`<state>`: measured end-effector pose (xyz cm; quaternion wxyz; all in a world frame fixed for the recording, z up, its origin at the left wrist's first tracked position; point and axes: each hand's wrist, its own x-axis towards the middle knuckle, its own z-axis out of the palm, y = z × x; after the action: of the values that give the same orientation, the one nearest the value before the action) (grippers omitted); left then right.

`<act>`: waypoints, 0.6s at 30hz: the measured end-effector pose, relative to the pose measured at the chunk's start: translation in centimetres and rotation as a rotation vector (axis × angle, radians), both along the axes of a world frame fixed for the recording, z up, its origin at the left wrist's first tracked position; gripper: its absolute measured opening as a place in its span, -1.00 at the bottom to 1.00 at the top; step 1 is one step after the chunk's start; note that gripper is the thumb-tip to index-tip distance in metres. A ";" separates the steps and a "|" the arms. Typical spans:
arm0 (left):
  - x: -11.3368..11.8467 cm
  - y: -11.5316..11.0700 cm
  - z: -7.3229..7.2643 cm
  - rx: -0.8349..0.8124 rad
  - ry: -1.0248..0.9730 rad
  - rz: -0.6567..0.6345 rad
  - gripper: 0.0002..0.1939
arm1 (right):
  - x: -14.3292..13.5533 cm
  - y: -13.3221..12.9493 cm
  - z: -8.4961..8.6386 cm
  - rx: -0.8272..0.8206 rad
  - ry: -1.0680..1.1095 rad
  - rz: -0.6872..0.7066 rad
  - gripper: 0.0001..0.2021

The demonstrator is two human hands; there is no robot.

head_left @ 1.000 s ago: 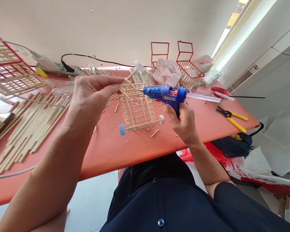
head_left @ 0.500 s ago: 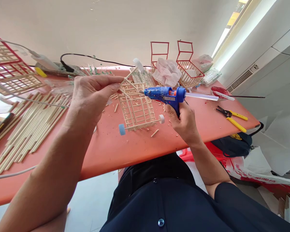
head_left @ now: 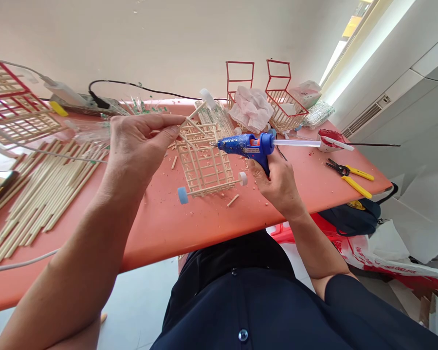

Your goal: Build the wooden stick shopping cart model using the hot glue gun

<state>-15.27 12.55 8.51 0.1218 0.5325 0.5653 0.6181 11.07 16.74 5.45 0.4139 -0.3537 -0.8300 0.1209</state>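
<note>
My left hand point(head_left: 142, 136) pinches a small frame of thin wooden sticks point(head_left: 195, 124) over the far end of a wooden stick cart point(head_left: 208, 167). A blue wheel point(head_left: 183, 195) and a white wheel point(head_left: 243, 178) show at the cart's near end. In my right hand point(head_left: 273, 182) is a blue glue gun point(head_left: 246, 146), with a clear glue stick point(head_left: 297, 143) out of its back. The gun's nozzle points left, close to the cart's upper right sticks. Whether it touches them, I cannot tell.
Many loose wooden sticks point(head_left: 51, 189) lie on the orange table point(head_left: 156, 233) at left. Red-edged stick baskets point(head_left: 286, 109), crumpled tissue point(head_left: 253, 109) and plastic packs stand at the back. A red paint cup point(head_left: 328, 140) and yellow-handled pliers point(head_left: 350, 177) are at right.
The glue gun has tilted slightly and its nozzle now sits a little lower. My left hand still holds the small stick frame, almost unmoved; the whole view has shifted slightly.
</note>
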 end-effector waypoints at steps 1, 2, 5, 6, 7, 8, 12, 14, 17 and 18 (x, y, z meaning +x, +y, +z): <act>0.0 0.0 0.0 0.000 0.004 0.005 -0.69 | 0.0 0.0 0.0 0.005 -0.004 0.000 -0.44; 0.0 0.0 0.0 -0.001 0.008 0.008 -0.69 | -0.1 0.0 0.0 0.010 -0.007 0.001 -0.44; 0.0 0.1 0.0 0.004 0.012 0.005 -0.70 | -0.2 0.0 0.1 0.020 -0.004 0.004 -0.45; 0.0 0.1 0.0 0.006 0.013 0.007 -0.71 | -0.2 0.0 0.1 0.023 -0.002 0.008 -0.46; 0.0 0.1 0.0 0.006 0.014 0.010 -0.72 | -0.2 -0.1 0.1 0.027 0.001 0.011 -0.46; -0.1 0.1 0.0 0.003 0.016 0.017 -0.74 | -0.2 -0.1 0.1 0.031 0.003 0.015 -0.46; -0.3 0.1 -0.1 -0.007 0.036 0.032 -0.76 | -0.1 -0.1 0.1 0.036 0.000 0.027 -0.48; -0.3 0.1 -0.1 0.000 0.039 0.021 -0.76 | -0.1 -0.1 0.1 0.038 -0.007 0.029 -0.47; -0.2 0.0 0.0 0.004 0.042 0.010 -0.75 | 0.0 -0.1 0.0 0.044 -0.022 0.024 -0.47; -0.2 0.0 0.0 0.000 0.043 0.011 -0.75 | 0.0 -0.1 0.0 0.048 -0.026 0.020 -0.47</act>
<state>-15.50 12.52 8.51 0.1065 0.5426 0.5707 0.6071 11.11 16.65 5.43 0.4105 -0.3369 -0.8414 0.1003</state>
